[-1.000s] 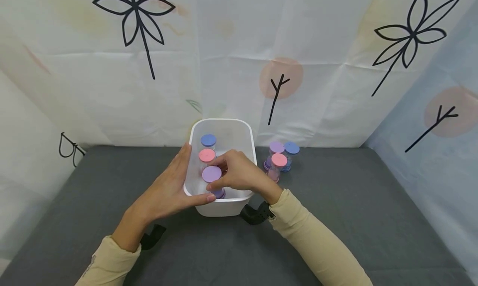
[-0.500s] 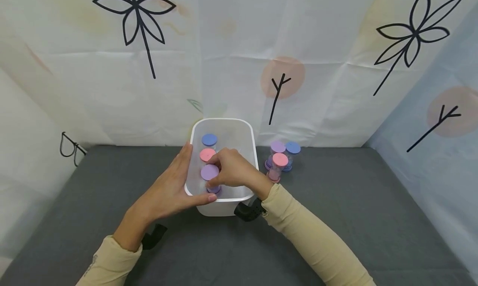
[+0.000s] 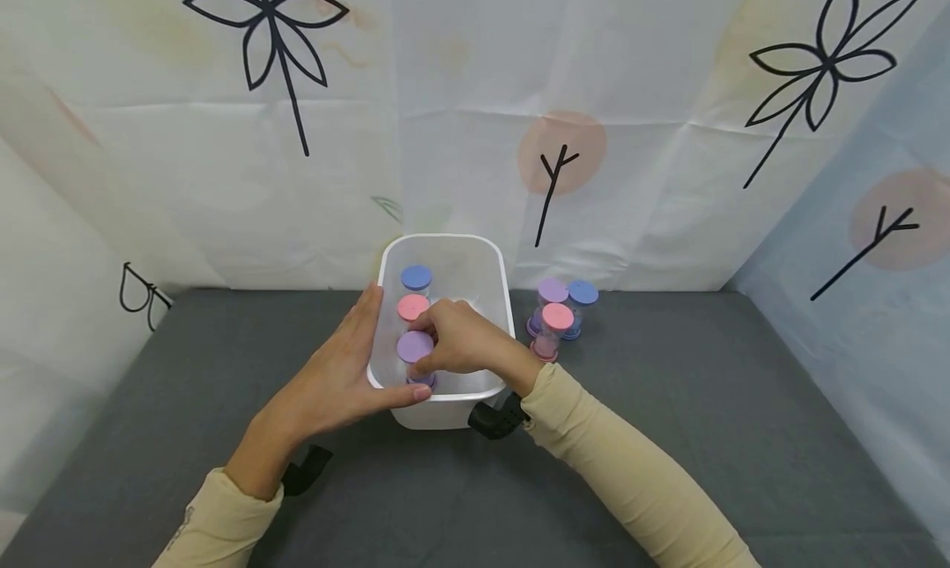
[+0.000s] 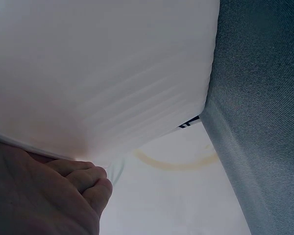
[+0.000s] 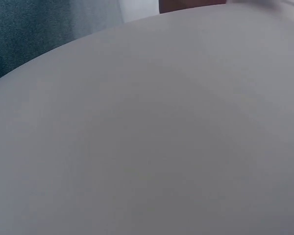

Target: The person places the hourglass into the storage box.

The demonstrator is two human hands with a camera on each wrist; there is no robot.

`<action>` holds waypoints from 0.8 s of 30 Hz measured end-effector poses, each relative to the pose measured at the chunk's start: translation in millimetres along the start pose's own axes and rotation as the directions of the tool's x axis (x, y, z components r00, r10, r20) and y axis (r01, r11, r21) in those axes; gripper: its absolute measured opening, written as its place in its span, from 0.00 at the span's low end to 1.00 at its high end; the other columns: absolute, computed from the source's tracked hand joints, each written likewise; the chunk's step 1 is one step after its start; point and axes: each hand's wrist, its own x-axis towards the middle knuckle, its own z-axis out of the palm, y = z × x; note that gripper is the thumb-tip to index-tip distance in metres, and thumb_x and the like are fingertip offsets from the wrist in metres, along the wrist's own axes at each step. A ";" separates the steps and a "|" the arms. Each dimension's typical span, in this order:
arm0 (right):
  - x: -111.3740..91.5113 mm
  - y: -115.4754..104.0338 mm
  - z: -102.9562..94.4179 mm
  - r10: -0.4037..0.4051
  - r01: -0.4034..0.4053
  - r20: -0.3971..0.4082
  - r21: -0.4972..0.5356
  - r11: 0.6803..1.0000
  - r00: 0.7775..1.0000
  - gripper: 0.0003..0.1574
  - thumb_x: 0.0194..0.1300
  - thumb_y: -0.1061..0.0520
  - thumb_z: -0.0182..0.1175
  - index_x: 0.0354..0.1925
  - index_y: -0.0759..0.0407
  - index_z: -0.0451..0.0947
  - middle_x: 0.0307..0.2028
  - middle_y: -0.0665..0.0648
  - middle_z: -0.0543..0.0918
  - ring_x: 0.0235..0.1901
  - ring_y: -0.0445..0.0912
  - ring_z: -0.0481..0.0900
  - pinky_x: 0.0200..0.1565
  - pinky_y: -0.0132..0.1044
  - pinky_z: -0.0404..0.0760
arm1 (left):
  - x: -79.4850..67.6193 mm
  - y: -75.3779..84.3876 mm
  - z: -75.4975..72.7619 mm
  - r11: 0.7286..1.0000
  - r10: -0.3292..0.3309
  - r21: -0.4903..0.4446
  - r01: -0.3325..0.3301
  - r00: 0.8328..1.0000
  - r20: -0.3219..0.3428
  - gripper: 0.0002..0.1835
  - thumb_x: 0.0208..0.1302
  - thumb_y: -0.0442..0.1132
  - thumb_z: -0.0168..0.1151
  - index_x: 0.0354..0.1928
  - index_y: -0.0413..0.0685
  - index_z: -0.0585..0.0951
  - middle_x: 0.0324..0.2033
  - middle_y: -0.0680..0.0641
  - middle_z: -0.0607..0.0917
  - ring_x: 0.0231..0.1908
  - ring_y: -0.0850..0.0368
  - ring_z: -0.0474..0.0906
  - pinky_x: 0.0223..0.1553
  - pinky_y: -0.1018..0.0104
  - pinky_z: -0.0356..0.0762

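My right hand [image 3: 463, 337] reaches into a white plastic bin [image 3: 445, 411] and pinches a purple-capped sand timer [image 3: 416, 347] between thumb and fingers. That timer stands upright at the near left of the bin, its lower part partly hidden by my hand and thumb. Behind it in a row are a pink-capped sand timer [image 3: 412, 307] and a blue-capped sand timer [image 3: 416, 277]. My left hand [image 3: 334, 378] holds the bin's near left corner, fingers along the left side and thumb along the front rim. In the left wrist view, fingers [image 4: 83, 178] bend at the bin's rim.
To the right of the bin three more sand timers stand close together on the grey tablecloth [image 3: 668, 403]: purple [image 3: 552, 292], blue [image 3: 583, 293] and pink [image 3: 557, 317]. A patterned white curtain [image 3: 460, 164] hangs behind the table. The bin's wall [image 5: 147, 127] fills the right wrist view.
My right hand has shifted the purple-capped sand timer slightly left, into line with the pink and blue ones. The left hand keeps its place on the bin.
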 end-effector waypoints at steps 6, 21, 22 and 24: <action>-0.2 -1.7 0.7 0.000 -0.002 -0.036 -0.055 0.998 0.999 0.22 0.52 0.56 0.81 0.45 0.61 0.88 0.28 0.48 0.84 0.29 0.41 0.76 0.31 0.30 0.71 | 0.5 1.1 -0.7 1.000 0.001 -0.003 -0.001 1.000 0.001 0.71 0.53 0.71 0.70 0.81 0.48 0.33 0.80 0.47 0.36 0.78 0.44 0.38 0.70 0.36 0.52; 1.8 -3.0 5.3 0.027 -0.049 -0.133 -0.166 0.985 0.991 0.19 0.52 0.47 0.81 0.36 0.57 0.86 0.26 0.47 0.83 0.30 0.43 0.78 0.32 0.33 0.73 | 0.1 -0.1 -1.2 1.000 -0.001 -0.012 0.001 1.000 -0.003 0.71 0.53 0.70 0.71 0.81 0.49 0.33 0.80 0.48 0.37 0.78 0.43 0.38 0.70 0.35 0.52; 1.4 -2.9 5.0 0.034 -0.054 -0.130 -0.153 0.987 0.991 0.19 0.52 0.47 0.81 0.36 0.57 0.87 0.26 0.46 0.83 0.30 0.43 0.78 0.31 0.32 0.73 | 0.1 -0.3 -1.0 1.000 -0.002 -0.013 0.002 1.000 -0.003 0.71 0.53 0.70 0.71 0.81 0.50 0.33 0.80 0.48 0.37 0.78 0.44 0.38 0.70 0.35 0.52; 0.4 -2.7 4.5 0.049 -0.064 -0.119 -0.122 0.990 0.992 0.18 0.52 0.48 0.81 0.36 0.57 0.88 0.26 0.46 0.83 0.29 0.42 0.78 0.29 0.31 0.73 | 0.2 -0.4 -0.3 1.000 -0.002 -0.015 0.002 1.000 -0.003 0.71 0.53 0.71 0.71 0.81 0.50 0.33 0.80 0.48 0.37 0.78 0.44 0.39 0.70 0.35 0.52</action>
